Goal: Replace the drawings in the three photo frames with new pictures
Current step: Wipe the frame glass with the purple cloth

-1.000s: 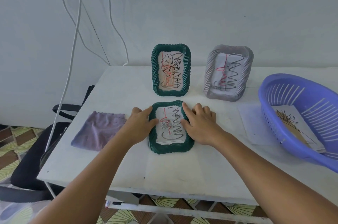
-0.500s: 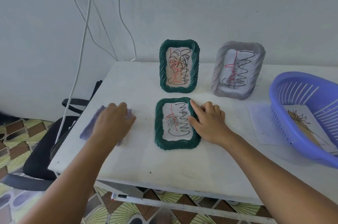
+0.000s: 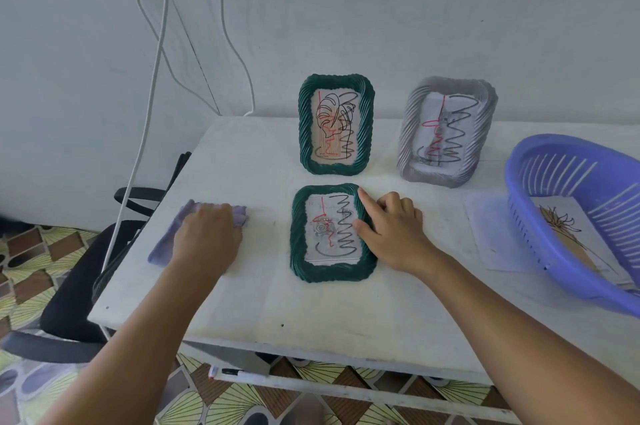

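Observation:
A green frame (image 3: 298,234) lies flat on the white table (image 3: 311,313) and holds a scribbled drawing. My right hand (image 3: 391,234) rests on its right rim with the index finger and thumb on the frame, the other fingers bent on the table. My left hand (image 3: 207,237) lies on a purple cloth (image 3: 162,248) to the left of the frame, and its fingers bunch the cloth's far edge. Behind stand a second green frame (image 3: 304,154) and a grey frame (image 3: 408,154), each upright with a scribbled drawing.
A purple plastic basket (image 3: 540,234) at the right holds a new picture (image 3: 568,241). A sheet of paper (image 3: 491,234) lies beside the basket. White cables (image 3: 152,95) hang down the wall at the left. A black chair (image 3: 79,293) stands by the table's left edge.
My left hand has left the flat green frame and moved left onto the purple cloth. My right hand has stayed on the frame's right rim.

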